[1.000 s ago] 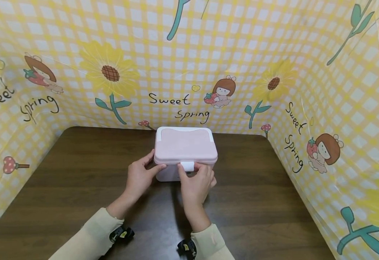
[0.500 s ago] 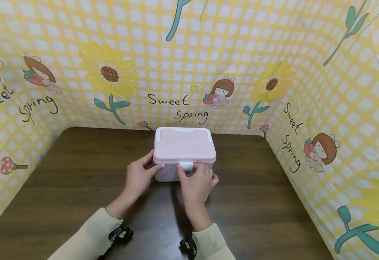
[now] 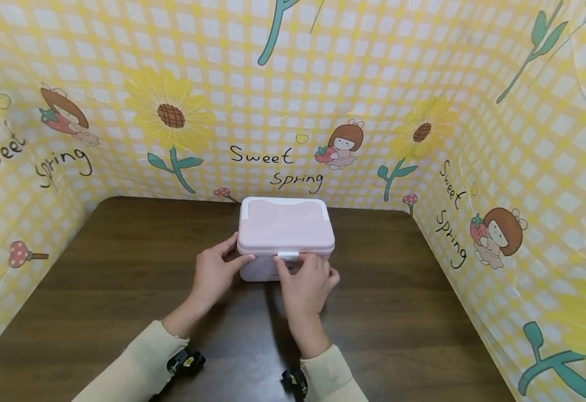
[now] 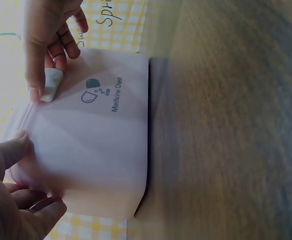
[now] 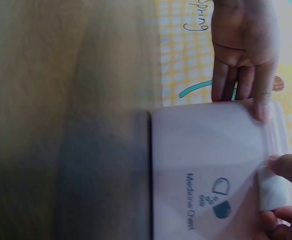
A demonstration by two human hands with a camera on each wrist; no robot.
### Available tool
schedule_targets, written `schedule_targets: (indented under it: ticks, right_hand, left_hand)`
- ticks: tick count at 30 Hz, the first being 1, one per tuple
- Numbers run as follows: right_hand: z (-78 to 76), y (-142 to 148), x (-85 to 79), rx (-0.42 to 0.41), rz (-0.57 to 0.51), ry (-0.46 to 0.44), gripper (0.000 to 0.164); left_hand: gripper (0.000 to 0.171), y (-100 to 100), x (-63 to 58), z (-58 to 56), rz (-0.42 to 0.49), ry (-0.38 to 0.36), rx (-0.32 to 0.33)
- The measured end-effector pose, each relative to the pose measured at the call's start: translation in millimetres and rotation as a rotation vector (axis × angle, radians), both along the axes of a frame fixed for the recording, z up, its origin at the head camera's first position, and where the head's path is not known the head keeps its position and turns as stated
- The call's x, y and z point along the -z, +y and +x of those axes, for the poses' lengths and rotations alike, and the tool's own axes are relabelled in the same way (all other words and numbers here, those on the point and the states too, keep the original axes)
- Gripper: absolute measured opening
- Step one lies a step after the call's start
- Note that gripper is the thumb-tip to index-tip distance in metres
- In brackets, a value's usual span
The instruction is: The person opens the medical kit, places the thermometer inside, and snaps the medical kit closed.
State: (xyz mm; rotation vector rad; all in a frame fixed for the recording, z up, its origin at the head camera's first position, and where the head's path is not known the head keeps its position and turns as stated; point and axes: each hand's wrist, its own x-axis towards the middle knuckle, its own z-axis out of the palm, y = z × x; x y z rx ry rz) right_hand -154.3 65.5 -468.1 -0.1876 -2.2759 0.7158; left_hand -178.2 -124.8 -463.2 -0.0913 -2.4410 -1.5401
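Note:
A pale pink medicine box (image 3: pixel 286 226), lid down, stands on the table; "Medicine Chest" and a capsule print show on its front in both wrist views. My left hand (image 3: pixel 214 274) grips its left front corner, thumb on the front and fingers against the left side. At the middle of the front rim, my right hand (image 3: pixel 305 287) pinches the white latch (image 3: pixel 288 256) between the thumb on its left and fingers on its right. In the left wrist view the latch (image 4: pixel 52 84) stands tilted out from the box front. What the box contains is hidden.
The dark wooden table (image 3: pixel 137 268) extends around the box. A yellow checked cloth (image 3: pixel 252 100) with flower and girl prints rises along the back and both sides, close behind the box.
The white latch has swung up and outward under my right fingers and looks shorter from above. My left hand keeps its hold, and the box stays in place.

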Motion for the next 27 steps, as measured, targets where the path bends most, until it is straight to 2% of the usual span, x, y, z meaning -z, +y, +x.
schedule_targets:
  ticks: [5, 11, 19, 27]
  right_hand:
    - [3.7, 8, -5.8, -0.097, 0.003, -0.069, 0.044]
    - [7.5, 22, -10.1, -0.208, 0.075, -0.117, 0.041]
    - [6.0, 44, -8.3, -0.378, 0.19, -0.023, 0.027]
    - [3.2, 63, -5.2, -0.484, 0.375, 0.045, 0.021]
  left_hand:
    - [0.077, -4, 0.3, 0.2, -0.012, 0.004, 0.017]
    - [0.077, -7, -0.2, -0.1, -0.059, 0.016, 0.032]
    - [0.078, -11, -6.2, 1.5, -0.112, 0.012, 0.047]
    - [0.075, -17, -7.8, 2.7, -0.172, 0.02, 0.037]
